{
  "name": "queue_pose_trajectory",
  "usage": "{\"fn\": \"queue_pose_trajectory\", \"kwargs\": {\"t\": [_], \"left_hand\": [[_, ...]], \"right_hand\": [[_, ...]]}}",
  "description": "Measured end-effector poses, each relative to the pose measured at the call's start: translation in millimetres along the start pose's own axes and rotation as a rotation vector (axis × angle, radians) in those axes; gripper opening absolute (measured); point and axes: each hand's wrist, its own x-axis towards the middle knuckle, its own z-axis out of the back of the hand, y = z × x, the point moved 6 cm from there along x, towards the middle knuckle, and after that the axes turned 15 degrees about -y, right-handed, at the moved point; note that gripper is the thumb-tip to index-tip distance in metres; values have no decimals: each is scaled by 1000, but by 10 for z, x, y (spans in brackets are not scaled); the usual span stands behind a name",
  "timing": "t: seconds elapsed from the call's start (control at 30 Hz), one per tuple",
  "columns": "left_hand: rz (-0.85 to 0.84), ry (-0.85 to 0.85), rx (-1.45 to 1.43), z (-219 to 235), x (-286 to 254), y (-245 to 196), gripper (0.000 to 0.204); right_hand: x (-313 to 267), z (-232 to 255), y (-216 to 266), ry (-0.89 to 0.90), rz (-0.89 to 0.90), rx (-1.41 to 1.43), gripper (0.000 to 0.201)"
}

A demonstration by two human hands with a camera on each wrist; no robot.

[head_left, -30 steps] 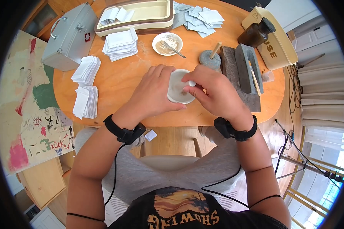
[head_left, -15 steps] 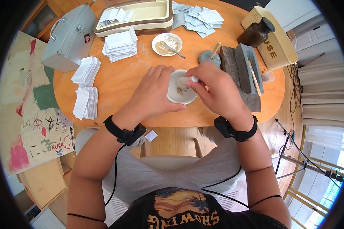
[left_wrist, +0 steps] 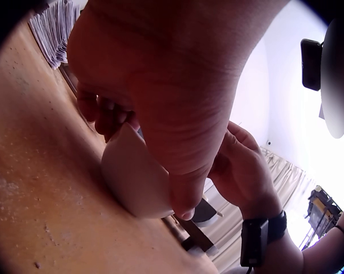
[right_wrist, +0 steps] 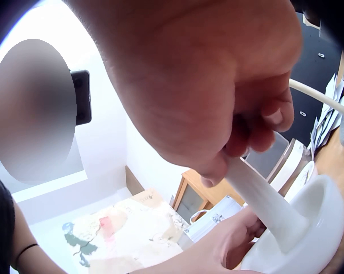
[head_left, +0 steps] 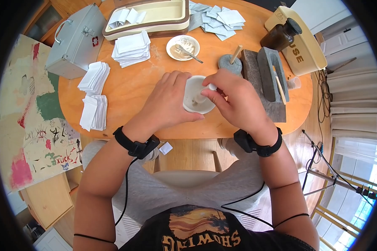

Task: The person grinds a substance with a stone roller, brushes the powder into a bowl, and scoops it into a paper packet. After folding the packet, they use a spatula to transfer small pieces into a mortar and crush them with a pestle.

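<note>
— Where is your right hand now?

— Your grip is closed around the white pestle, whose long axis slants down and leftward from your fingers into the white bowl; its broad end sits on the bowl's floor.

— And the left hand?

— It cups the bowl's left wall, steadying it on the bench, near the front edge.
</note>
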Motion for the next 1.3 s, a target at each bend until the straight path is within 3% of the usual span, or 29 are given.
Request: {"fn": "queue_pose_trajectory", "kwargs": {"t": [0.33, 0.47, 0.53, 0.73, 0.87, 0.97, 1.07, 1.3], "left_hand": [[18, 44, 20, -5, -3, 8, 100], [27, 47, 28, 6, 9, -17, 100], [25, 49, 24, 2, 8, -1, 100], [25, 45, 21, -2, 10, -4, 100], [12, 39, 15, -5, 2, 17, 99], [14, 39, 17, -16, 8, 4, 98], [26, 33, 21, -5, 12, 15, 97], [14, 40, 13, -12, 7, 3, 97]], "right_hand": [[17, 18, 41, -98, 30, -13, 16], [-28, -101, -9, -57, 56, -50, 17], [-10, -22, 38, -128, 73, -39, 18], [-29, -122, -9, -57, 101, -94, 18], [4, -23, 38, -119, 57, -67, 19], [-21, -61, 53, -130, 136, -40, 19], [-27, -115, 45, -49, 124, -104, 19], [0, 18, 71, -152, 93, -60, 18]]}}
